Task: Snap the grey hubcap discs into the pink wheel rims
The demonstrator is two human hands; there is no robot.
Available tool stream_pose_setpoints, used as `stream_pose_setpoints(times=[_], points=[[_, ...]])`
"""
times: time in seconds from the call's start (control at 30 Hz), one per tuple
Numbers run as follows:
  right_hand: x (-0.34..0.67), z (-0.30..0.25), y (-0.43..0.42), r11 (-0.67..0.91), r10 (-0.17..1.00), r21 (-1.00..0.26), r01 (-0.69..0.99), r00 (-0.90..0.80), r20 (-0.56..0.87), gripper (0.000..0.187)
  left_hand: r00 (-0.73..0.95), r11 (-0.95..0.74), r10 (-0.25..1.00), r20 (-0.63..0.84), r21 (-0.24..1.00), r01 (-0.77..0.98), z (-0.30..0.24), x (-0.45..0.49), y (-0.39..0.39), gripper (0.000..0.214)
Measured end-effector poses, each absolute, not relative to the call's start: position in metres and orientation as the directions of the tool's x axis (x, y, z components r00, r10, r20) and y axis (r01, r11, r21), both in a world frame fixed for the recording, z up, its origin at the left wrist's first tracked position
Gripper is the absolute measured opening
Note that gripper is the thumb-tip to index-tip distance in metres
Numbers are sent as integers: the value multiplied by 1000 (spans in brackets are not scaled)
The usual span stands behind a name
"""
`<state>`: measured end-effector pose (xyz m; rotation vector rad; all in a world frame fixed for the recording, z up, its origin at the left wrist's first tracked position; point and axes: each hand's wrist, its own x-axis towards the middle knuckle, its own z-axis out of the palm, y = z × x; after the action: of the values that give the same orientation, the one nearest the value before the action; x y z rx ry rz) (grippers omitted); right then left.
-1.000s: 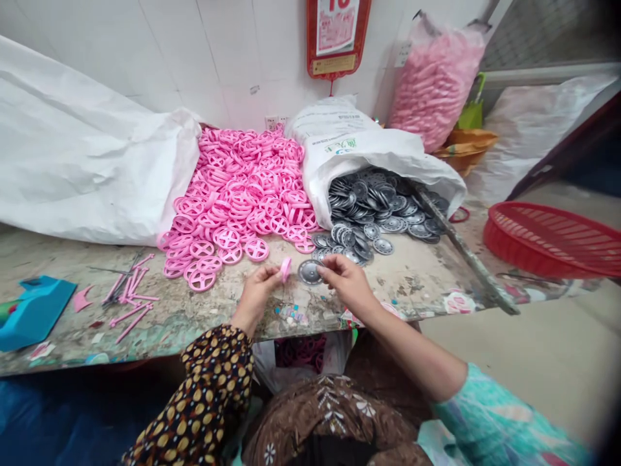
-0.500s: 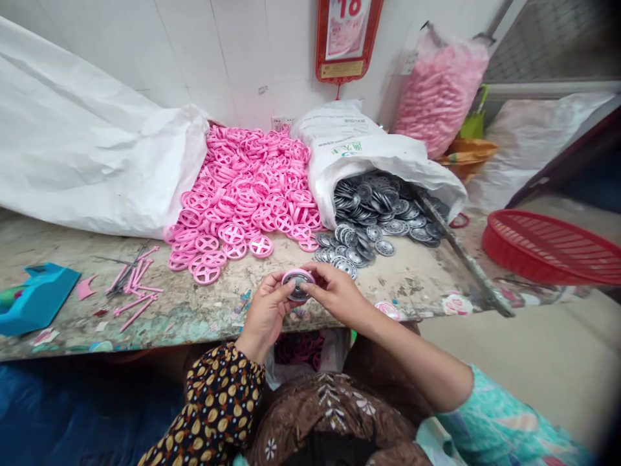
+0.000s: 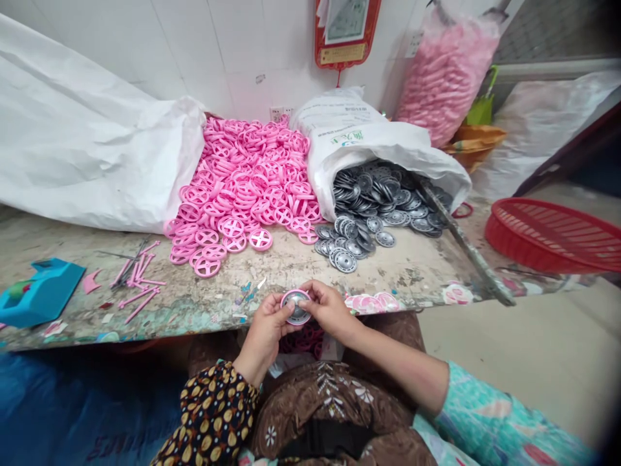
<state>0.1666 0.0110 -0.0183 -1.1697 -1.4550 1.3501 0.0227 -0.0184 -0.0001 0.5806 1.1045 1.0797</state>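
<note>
Between my two hands is a small toy wheel (image 3: 297,312), a grey disc set inside a pink rim, its grey face turned up toward me. My left hand (image 3: 268,327) grips it from the left, thumb on the face. From the right, my right hand (image 3: 326,309) pinches the upper edge with its thumb on the disc. Beyond my hands spreads a big heap of pink spoked wheel rims (image 3: 252,178). To its right, grey wheel discs (image 3: 371,194) spill from the mouth of a white sack (image 3: 349,139).
Pink rods (image 3: 140,278) lie on the worn table (image 3: 194,304) at left, beside a blue tape dispenser (image 3: 43,291). A large white sack (image 3: 97,155) covers the back left. At right are a dirty bar (image 3: 466,246) and a red basket (image 3: 543,236). An open bag hangs below the table edge.
Both hands have drawn the wheel down and closer to my body, past the table's front edge. Its grey face now shows more fully. The camera view has shifted slightly.
</note>
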Motion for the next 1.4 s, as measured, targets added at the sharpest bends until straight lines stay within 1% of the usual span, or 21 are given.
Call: stream_pose_setpoints(times=[0.07, 0.13, 0.2, 0.23, 0.3, 0.4, 0.47, 0.53, 0.6, 0.63, 0.7, 0.73, 0.8, 0.9, 0.97, 1.03, 1.13, 1.2, 1.27, 1.33, 1.4], points=[[166, -18, 17, -47, 963, -997, 65, -263, -63, 16, 21, 380, 913, -408, 829, -411, -1, 25, -19, 37], [168, -15, 21, -91, 941, -994, 55, -322, -104, 19, 19, 363, 921, -389, 839, -405, 1, 25, -18, 36], [173, -10, 20, -96, 918, -989, 114, -375, -132, 22, 27, 328, 940, -340, 881, -341, 3, 22, -16, 33], [175, -8, 17, -59, 914, -983, 172, -388, -122, 22, 20, 301, 951, -310, 907, -295, 4, 20, -14, 32], [182, -4, 9, 91, 910, -941, 326, -410, -54, 26, -5, 253, 966, -259, 947, -199, 4, 14, -9, 32], [192, 3, 2, 352, 874, -774, 526, -481, 70, 41, -43, 218, 975, -220, 975, -48, 0, 4, 3, 31], [202, 8, 8, 419, 876, -641, 643, -473, 98, 42, -89, 149, 986, -139, 981, 125, -5, -4, 17, 28], [214, 13, 23, 371, 925, -494, 787, -357, 128, 37, -151, 64, 988, -13, 940, 336, -9, -13, 34, 24], [226, 14, 42, 226, 969, -338, 914, -176, 171, 36, -201, 17, 974, 106, 848, 530, -11, -22, 55, 23], [232, 14, 50, 148, 978, -272, 951, -100, 183, 37, -221, 9, 962, 162, 786, 618, -11, -26, 65, 23], [242, 9, 64, 43, 987, -193, 980, -11, 160, 39, -240, 21, 935, 260, 635, 773, -10, -31, 86, 25], [246, 5, 68, 17, 991, -188, 982, 8, 133, 40, -238, 41, 927, 291, 551, 834, -10, -32, 95, 26], [252, -3, 74, 1, 995, -241, 971, 23, 96, 40, -211, 83, 930, 300, 388, 918, -9, -33, 112, 29], [259, -13, 79, -13, 991, -389, 921, 64, 119, 43, -121, 73, 964, 237, 204, 976, -11, -32, 127, 27], [264, -16, 81, -28, 988, -511, 859, 103, 118, 40, -36, 6, 974, 222, 137, 991, -11, -33, 130, 25], [269, -15, 82, -50, 988, -656, 754, 134, 79, 32, 49, -82, 966, 255, 120, 989, -11, -35, 125, 25], [267, -9, 81, -29, 991, -854, 519, 125, 42, 26, 184, -245, 931, 316, 165, 956, -7, -36, 102, 23], [255, -4, 78, 14, 996, -928, 373, 76, 45, 28, 290, -361, 911, 293, 227, 905, -7, -34, 79, 21], [236, -1, 77, 41, 999, -961, 273, 2, 44, 29, 365, -425, 903, 228, 331, 843, -8, -31, 57, 17], [210, -2, 77, 56, 996, -971, 231, -82, 38, 25, 349, -396, 918, 187, 439, 806, -13, -27, 40, 11], [185, -8, 80, 64, 990, -965, 254, -142, 28, 20, 263, -315, 949, 173, 511, 800, -20, -24, 33, 12]])
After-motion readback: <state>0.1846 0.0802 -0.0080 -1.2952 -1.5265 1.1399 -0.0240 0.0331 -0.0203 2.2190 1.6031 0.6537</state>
